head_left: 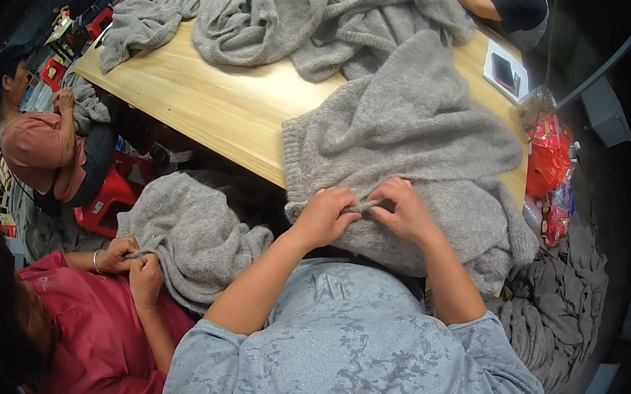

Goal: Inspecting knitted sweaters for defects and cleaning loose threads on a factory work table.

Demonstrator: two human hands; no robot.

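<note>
A grey knitted sweater (408, 135) lies bunched over the near edge of the table and hangs down toward my lap. My left hand (326, 215) is closed, pinching a narrow fold of the sweater between thumb and fingers. Just to its right, my right hand (402, 208) pinches the same fold, so a short stretch of knit runs between the two hands. A ribbed band of the sweater shows to the left, above my left hand. Whether anything small sits inside the fold is hidden by my fingers.
More grey knitwear (260, 20) is heaped across the wooden table (192, 95). A phone (503, 71) rests on a white pad at the right, above a red plastic bag (548, 155). Close on my left, a person in red (108, 331) handles another grey knit (189, 224). Two others sit farther off.
</note>
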